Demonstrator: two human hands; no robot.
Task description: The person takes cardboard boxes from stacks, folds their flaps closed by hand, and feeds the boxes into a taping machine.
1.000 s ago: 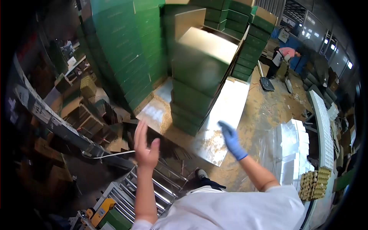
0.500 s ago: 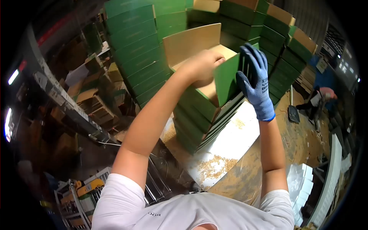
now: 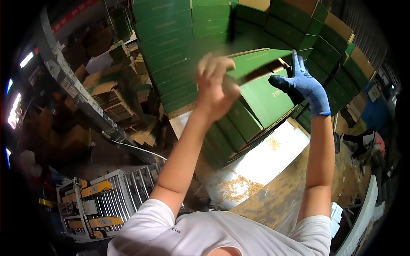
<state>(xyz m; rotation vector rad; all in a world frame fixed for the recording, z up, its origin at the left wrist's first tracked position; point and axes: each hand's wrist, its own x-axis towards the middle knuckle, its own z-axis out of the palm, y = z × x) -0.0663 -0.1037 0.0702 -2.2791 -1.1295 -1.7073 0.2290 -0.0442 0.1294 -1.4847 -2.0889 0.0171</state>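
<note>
A green cardboard box (image 3: pixel 273 100) sits tilted in front of me on a stack of green boxes (image 3: pixel 220 141). Its long green flap (image 3: pixel 260 64) is folded over toward the inside, with a dark gap still showing at the top. Bare and smeared by motion, my left hand (image 3: pixel 215 85) is raised at the box's left end, its fingers bent but apart and nothing seen in them. My right hand (image 3: pixel 305 83), in a blue knitted glove with a dark palm, is at the box's right end. Its fingers are stretched out, with the thumb over the near face.
Tall stacks of green boxes (image 3: pixel 164 51) rise behind. A white board (image 3: pixel 252 170) strewn with brown crumbs lies on the floor. At lower left stands a roller conveyor (image 3: pixel 115 196); flattened cartons (image 3: pixel 106 96) are piled beyond a metal post (image 3: pixel 70 72). Another person (image 3: pixel 369 143) bends at far right.
The box's upright flap has come down over its top. My left hand has lifted away from the opening, while my right hand has moved right. The whole view has shifted too.
</note>
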